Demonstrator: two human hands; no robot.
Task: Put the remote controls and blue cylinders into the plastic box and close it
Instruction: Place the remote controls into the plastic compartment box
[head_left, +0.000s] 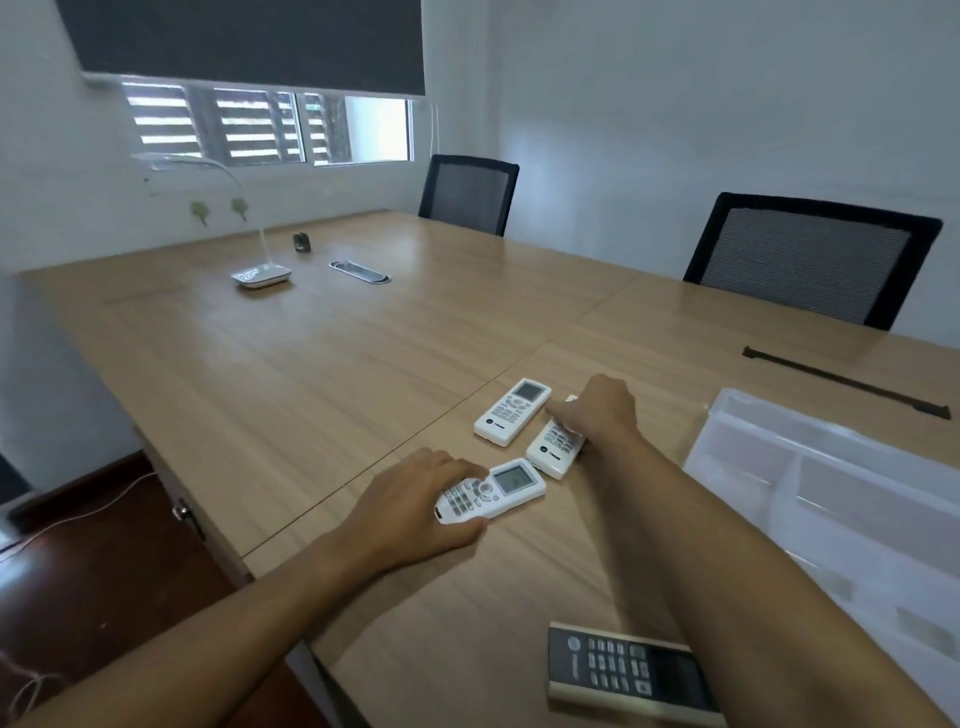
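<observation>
**A:** Four remotes on show, and both hands are down at once. The left hand (415, 499) has thumb and fingers curled round the sides of the nearest white remote (493, 491), which lies flat on the table (291, 374).

**B:** And the right hand (600, 410) is pressed onto the middle white remote (556, 447), fingers folded over its far end. One apiece, I'd say, to lift two in a single trip.

**A:** A third white remote (513, 411) sits untouched just beside it; the dark remote (623, 667) waits close by, under the right forearm.

**B:** The plastic box (831, 499) lies open to the right, dividers showing. No blue cylinders visible.

**A:** Long wood-grain meeting table, two mesh office chairs (810, 257), a desk lamp (260, 273), half-drawn blind (249, 41) over the window.
</observation>
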